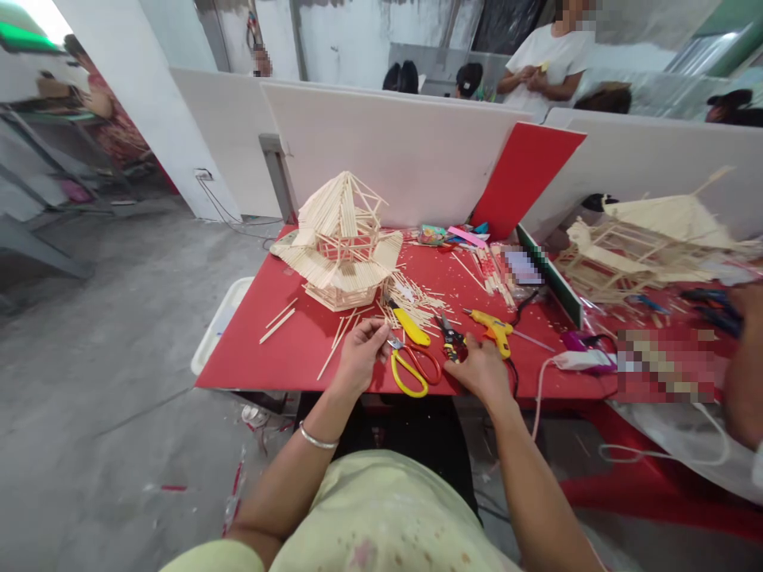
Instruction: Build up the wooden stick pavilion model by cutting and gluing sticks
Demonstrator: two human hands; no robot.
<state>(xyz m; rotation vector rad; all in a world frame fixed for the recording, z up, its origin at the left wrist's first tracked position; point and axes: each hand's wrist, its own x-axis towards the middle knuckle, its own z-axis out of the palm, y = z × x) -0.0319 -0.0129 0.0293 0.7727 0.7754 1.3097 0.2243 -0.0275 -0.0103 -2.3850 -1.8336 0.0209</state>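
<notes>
My left hand (362,348) is closed in a pinch over the table's front part; whatever its fingertips hold is too small to make out. Close beside it lie scissors (410,372) with one red and one yellow handle loop, and a yellow-handled cutter knife (411,326). My right hand (484,367) has its thumb and fingers around the handles of small black-and-yellow hand pruners (451,338). Just past those fingers rests a yellow glue gun (493,330). Behind the tools stands a tiered pavilion model (342,246) made of thin wooden sticks.
Loose sticks (426,306) are scattered on the red table (286,361). Behind stand white partition boards (387,151) and a red board (530,175). To the right, past a dark green divider (551,274), is another stick model (649,238) and a co-worker's arm (745,365).
</notes>
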